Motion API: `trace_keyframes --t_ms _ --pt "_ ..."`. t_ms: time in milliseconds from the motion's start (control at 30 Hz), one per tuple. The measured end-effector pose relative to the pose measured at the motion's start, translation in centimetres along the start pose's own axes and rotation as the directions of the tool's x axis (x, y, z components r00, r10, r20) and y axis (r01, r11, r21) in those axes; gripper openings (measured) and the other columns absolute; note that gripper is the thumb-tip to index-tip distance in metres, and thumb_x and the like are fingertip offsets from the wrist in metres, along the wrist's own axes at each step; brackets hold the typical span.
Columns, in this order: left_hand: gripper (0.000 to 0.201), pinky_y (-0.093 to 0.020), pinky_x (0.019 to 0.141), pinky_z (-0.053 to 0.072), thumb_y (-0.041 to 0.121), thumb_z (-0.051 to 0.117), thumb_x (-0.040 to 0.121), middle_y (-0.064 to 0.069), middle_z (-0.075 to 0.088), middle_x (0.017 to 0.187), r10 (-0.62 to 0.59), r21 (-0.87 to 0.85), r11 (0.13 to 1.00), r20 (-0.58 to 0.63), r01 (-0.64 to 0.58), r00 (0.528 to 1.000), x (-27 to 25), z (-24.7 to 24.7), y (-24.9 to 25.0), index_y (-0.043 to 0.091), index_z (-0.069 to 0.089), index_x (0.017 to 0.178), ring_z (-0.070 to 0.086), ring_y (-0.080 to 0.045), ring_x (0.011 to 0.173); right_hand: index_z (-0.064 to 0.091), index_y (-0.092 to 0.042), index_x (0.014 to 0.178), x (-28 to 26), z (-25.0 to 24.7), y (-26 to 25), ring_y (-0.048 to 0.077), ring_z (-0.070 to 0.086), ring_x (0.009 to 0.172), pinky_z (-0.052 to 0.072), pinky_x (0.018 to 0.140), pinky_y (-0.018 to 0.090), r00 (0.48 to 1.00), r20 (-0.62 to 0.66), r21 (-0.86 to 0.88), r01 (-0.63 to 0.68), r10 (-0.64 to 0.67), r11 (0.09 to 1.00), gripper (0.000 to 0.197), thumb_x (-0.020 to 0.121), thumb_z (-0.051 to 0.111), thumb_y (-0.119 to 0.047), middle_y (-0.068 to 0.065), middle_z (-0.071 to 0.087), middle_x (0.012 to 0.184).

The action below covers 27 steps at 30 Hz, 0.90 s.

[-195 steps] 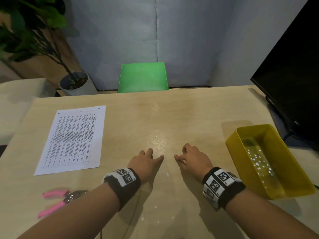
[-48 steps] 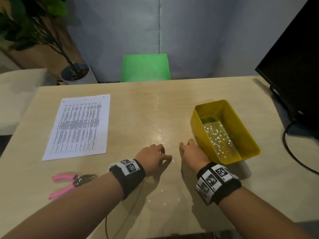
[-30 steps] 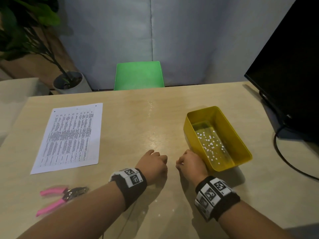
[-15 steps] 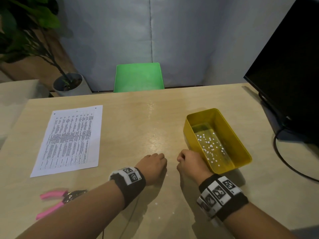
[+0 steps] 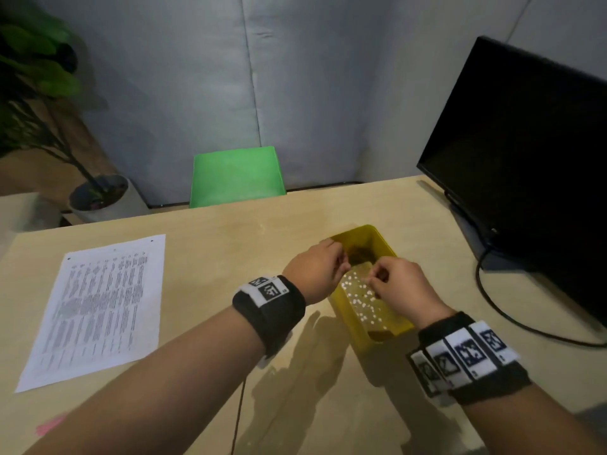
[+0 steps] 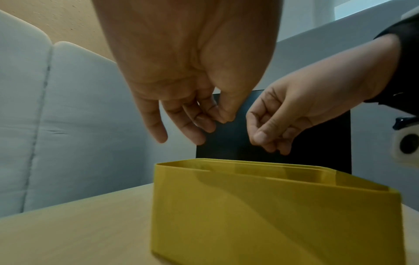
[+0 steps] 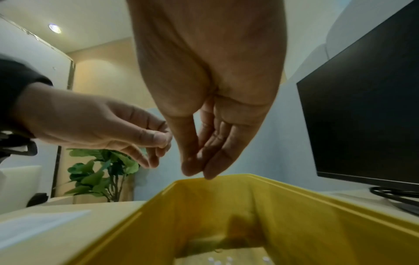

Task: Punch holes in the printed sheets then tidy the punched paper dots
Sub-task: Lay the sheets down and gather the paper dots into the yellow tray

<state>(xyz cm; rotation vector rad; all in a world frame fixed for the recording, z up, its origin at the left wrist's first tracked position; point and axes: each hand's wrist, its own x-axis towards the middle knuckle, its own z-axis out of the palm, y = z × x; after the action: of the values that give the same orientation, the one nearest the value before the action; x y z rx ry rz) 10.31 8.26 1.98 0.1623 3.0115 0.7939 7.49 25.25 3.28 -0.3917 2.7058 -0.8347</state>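
Note:
A yellow bin (image 5: pixel 361 336) stands right of centre on the table, with several white paper dots (image 5: pixel 359 300) on its floor. Both hands hover just above its open top. My left hand (image 5: pixel 340 259) is over the left rim, thumb pressed to its fingertips (image 6: pixel 223 119). My right hand (image 5: pixel 377 279) is over the middle, its thumb also against its fingertips (image 7: pixel 211 172). What each pinch holds is too small to see. The printed sheet (image 5: pixel 98 307) lies flat at the left. A pink handle of the hole punch (image 5: pixel 49 425) shows at the bottom left edge.
A black monitor (image 5: pixel 525 165) stands at the right, and its cable (image 5: pixel 512 323) loops over the table close to the bin. A green chair (image 5: pixel 236 175) and a potted plant (image 5: pixel 98 198) are beyond the far edge.
Both hands have lifted off the table in front of me and moved forward and right, over the yellow bin. The bin and the sheet have stayed put.

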Motion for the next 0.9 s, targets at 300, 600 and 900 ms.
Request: trace_keyframes --t_ms 300,600,900 --pt "0.015 -0.029 0.069 0.039 0.019 0.053 0.091 -0.001 0.061 0.100 -0.035 0.155 0.988 0.169 0.008 0.985 3.8 2.6 1.4 0.022 0.068 0.093 0.060 -0.023 0.091 0.070 -0.014 0.099 1.2 -0.3 3.0 0.018 0.061 0.099 0.050 0.089 0.031 0.998 0.050 0.023 -0.051 0.049 0.998 0.016 0.090 0.058 -0.008 0.001 0.067 0.102" --pt "0.017 -0.032 0.075 0.042 0.031 0.054 0.092 -0.001 0.059 0.104 -0.010 0.205 0.978 0.164 -0.024 0.986 3.2 2.7 0.6 0.023 0.067 0.101 0.057 -0.023 0.095 0.069 -0.019 0.099 1.6 0.4 3.6 0.017 0.062 0.100 0.052 0.088 0.031 0.996 0.061 0.019 -0.069 0.068 0.997 0.013 0.088 0.064 -0.014 -0.002 0.066 0.103" --pt "0.013 -0.028 0.074 0.036 0.023 0.053 0.091 0.000 0.059 0.101 0.010 0.217 0.976 0.123 -0.036 0.992 3.1 3.1 -0.2 0.024 0.065 0.098 0.056 -0.023 0.093 0.064 -0.013 0.085 1.8 0.6 3.7 0.017 0.062 0.089 0.053 0.088 0.035 0.998 0.054 0.002 -0.026 0.026 1.000 0.009 0.084 0.065 -0.004 -0.001 0.065 0.089"
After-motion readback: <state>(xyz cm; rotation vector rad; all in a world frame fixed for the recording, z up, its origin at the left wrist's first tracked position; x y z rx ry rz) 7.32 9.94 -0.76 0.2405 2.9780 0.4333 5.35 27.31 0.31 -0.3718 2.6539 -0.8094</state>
